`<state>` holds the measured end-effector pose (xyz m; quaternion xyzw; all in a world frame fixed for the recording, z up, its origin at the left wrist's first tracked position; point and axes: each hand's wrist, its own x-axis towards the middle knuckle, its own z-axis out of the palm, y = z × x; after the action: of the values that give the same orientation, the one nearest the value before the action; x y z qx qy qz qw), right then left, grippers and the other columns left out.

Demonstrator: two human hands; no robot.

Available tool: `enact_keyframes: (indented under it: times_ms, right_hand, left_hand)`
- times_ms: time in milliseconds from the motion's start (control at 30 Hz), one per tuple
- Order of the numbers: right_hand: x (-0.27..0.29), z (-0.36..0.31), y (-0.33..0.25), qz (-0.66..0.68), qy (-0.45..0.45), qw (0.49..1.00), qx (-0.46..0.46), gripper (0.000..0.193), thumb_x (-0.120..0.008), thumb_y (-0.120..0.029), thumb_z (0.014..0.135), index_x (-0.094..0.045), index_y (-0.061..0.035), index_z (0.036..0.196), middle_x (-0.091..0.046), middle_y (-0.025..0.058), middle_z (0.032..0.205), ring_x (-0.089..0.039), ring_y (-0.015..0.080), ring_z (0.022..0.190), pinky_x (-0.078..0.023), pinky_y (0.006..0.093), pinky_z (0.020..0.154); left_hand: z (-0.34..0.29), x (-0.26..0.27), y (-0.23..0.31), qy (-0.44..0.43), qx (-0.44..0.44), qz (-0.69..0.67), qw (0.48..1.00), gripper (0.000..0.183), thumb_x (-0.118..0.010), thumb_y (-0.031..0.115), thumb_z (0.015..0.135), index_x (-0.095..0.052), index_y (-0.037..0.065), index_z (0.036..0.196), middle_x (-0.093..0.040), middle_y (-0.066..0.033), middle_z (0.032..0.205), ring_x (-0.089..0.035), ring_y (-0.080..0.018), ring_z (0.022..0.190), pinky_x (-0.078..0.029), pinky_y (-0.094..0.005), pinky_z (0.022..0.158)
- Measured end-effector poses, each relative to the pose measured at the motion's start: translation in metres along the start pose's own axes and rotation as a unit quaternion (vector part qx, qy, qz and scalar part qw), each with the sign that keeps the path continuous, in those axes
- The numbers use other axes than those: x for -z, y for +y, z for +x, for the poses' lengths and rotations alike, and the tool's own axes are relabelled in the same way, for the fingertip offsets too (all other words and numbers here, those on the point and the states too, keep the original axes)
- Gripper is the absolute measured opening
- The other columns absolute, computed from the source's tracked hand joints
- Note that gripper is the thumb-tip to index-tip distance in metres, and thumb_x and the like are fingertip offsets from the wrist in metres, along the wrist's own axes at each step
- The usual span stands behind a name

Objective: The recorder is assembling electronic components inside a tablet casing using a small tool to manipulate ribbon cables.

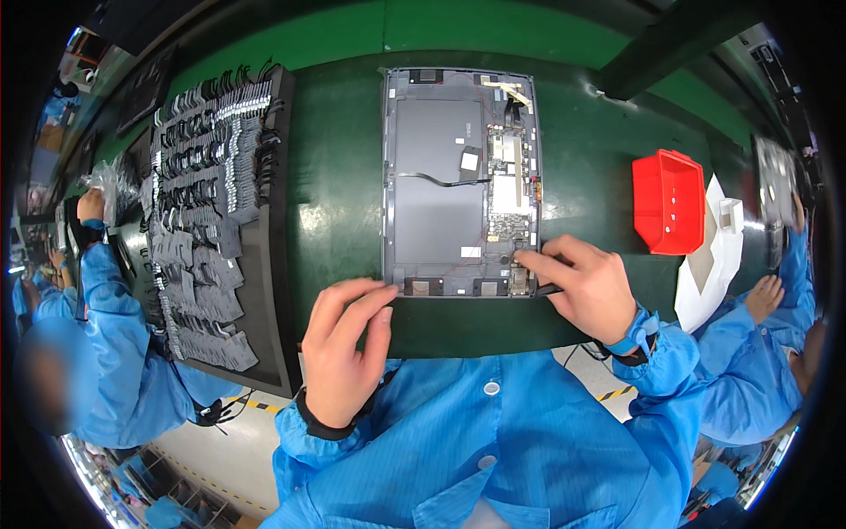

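Across a green bench (339, 176), with the shell taken as the clock's centre, one black foam tray (266, 309) lay at nine o'clock, packed with rows of grey cabled parts (207, 212) too overlapped to count. One grey device shell (436, 220) lay open and flat at the centre, in front of the person, and one long circuit board (511, 225) ran down its three o'clock side. Work on it looked partway: the board appeared already seated, yet no cover was on, and the five o'clock corner seemed to be the portion in hand. Both of the person's hands were at the shell: the left hand (339, 353) sat at seven o'clock, its grip released, fingertips touching that corner; the right hand (592, 291) sat between four and five, forefinger on the five o'clock corner, and whether its grip was closed on the dark sliver (550, 289) beside the fingers I could not tell. One white sheet (692, 304) lay toward four o'clock, and one red bin (648, 207) stood at three. One black cable (451, 184) crossed from nine o'clock toward the board; whether its ends were joined was unclear, so connecting it was perhaps left. Smallest were the white bits (674, 216) in the bin, roughly four.
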<state>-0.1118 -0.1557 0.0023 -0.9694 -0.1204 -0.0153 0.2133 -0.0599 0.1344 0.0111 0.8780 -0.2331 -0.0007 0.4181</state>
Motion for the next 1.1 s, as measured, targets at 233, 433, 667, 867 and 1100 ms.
enact_keyframes:
  times_ms: [233, 433, 667, 867, 1100]
  right_hand:
    - [-0.016, 0.001, -0.012, 0.205, 0.109, 0.953, -0.195, 0.028, -0.066, 0.002, 0.084, -0.065, -0.0019, 0.112, -0.067, 0.0136, 0.086, -0.064, 0.0266, 0.069, -0.052, 0.0334, 0.064]
    - [-0.023, -0.008, -0.003, 0.202, 0.134, 0.945, -0.219, 0.019, -0.066, 0.001, 0.087, -0.064, 0.0005, 0.106, -0.064, 0.0069, 0.074, -0.051, 0.0106, 0.059, -0.043, 0.0272, 0.053]
    - [-0.02, 0.0, -0.005, 0.179, 0.111, 0.955, -0.21, 0.015, -0.065, 0.001, 0.088, -0.062, 0.0021, 0.102, -0.062, 0.007, 0.071, -0.048, 0.0105, 0.058, -0.039, 0.0273, 0.054]
    - [-0.021, 0.002, -0.005, 0.178, 0.121, 0.958, -0.189, 0.013, -0.067, 0.0, 0.087, -0.062, 0.0025, 0.1, -0.064, 0.0099, 0.07, -0.052, 0.0149, 0.058, -0.043, 0.029, 0.055]
    - [-0.017, 0.003, -0.002, 0.178, 0.124, 0.959, -0.184, 0.013, -0.067, -0.001, 0.087, -0.064, 0.0024, 0.1, -0.065, 0.0111, 0.071, -0.055, 0.0169, 0.059, -0.045, 0.0306, 0.057]
  left_hand:
    - [-0.017, 0.041, -0.008, 0.024, 0.096, 0.03, 0.995, 0.013, -0.069, -0.005, 0.083, -0.072, -0.001, 0.095, -0.067, -0.012, 0.089, -0.064, -0.0201, 0.075, -0.05, -0.0283, 0.068]
    - [-0.036, 0.119, -0.062, 0.122, 0.21, 0.205, 0.948, 0.008, -0.07, 0.001, 0.083, -0.072, 0.0, 0.091, -0.066, -0.0091, 0.075, -0.06, -0.017, 0.063, -0.046, -0.0278, 0.06]
    - [-0.038, 0.117, -0.087, 0.156, 0.197, 0.193, 0.949, 0.012, -0.074, 0.005, 0.081, -0.072, 0.0, 0.092, -0.067, -0.0095, 0.078, -0.061, -0.0175, 0.062, -0.048, -0.0294, 0.058]
    - [0.005, 0.108, -0.102, 0.188, 0.12, 0.342, 0.913, 0.021, -0.078, 0.02, 0.082, -0.071, 0.005, 0.095, -0.063, -0.0101, 0.081, -0.063, -0.0253, 0.069, -0.049, -0.0356, 0.062]
    - [0.02, 0.117, -0.116, 0.143, 0.133, 0.3, 0.934, 0.017, -0.074, 0.017, 0.083, -0.067, 0.002, 0.085, -0.063, -0.01, 0.077, -0.063, -0.026, 0.07, -0.048, -0.0372, 0.063]
